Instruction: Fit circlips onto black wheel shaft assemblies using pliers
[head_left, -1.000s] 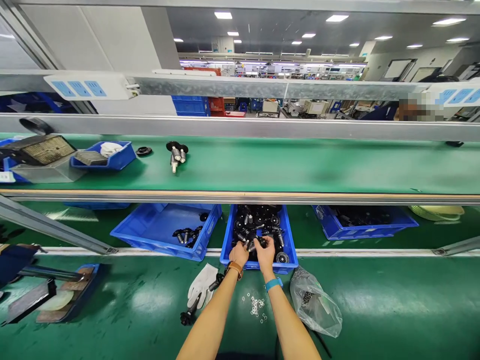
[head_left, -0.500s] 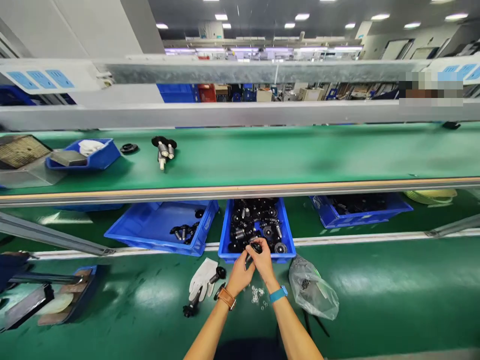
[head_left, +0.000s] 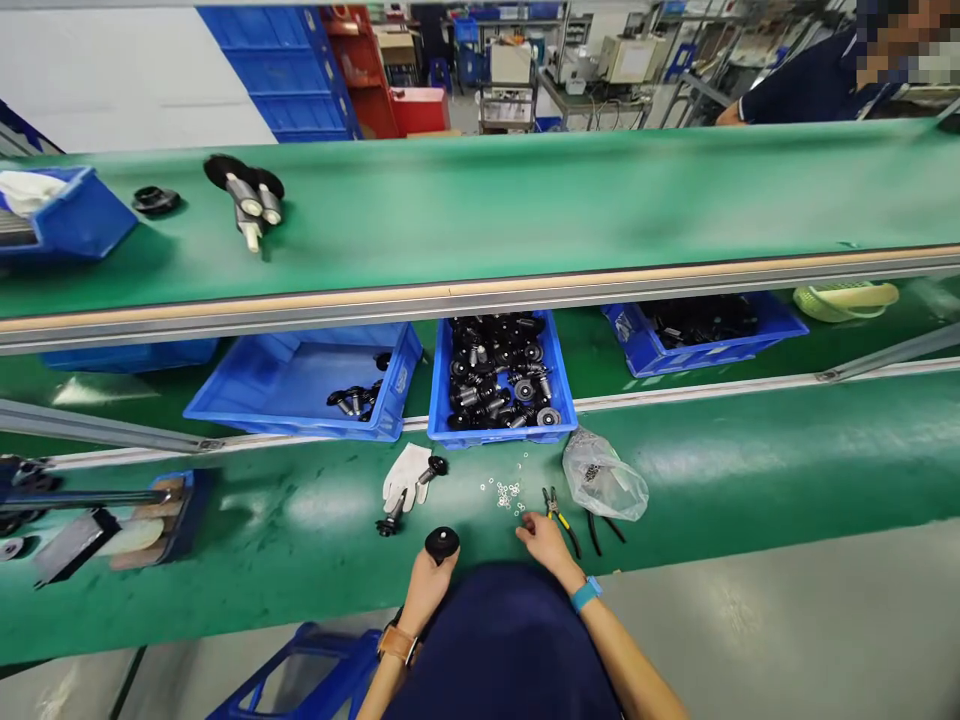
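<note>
My left hand (head_left: pixel 431 585) is closed around a black part with a round disc top (head_left: pixel 442 543), held upright near the bench's front edge; its lower end is hidden in the hand. My right hand (head_left: pixel 546 541) is just above the bench, its fingers bent and slightly apart, with nothing visible in them. Just beyond its fingertips lie scattered small white rings (head_left: pixel 508 494). Pliers with yellow and black handles (head_left: pixel 559 519) lie right beside this hand. On the left, a white glove (head_left: pixel 407 474) has two black shafted parts (head_left: pixel 390 522) on and against it.
A blue bin (head_left: pixel 501 436) full of black parts stands behind the rings, with another blue bin (head_left: pixel 300 375) to its left. A clear plastic bag (head_left: pixel 606 480) lies right of the pliers. A raised green shelf (head_left: pixel 480 210) spans the back. A person's sleeve (head_left: pixel 802 85) shows beyond it.
My hands have come apart and back from the middle bin. My left hand carries the black part toward me; my right hand has moved beside the pliers and rings. The view has tilted down.
</note>
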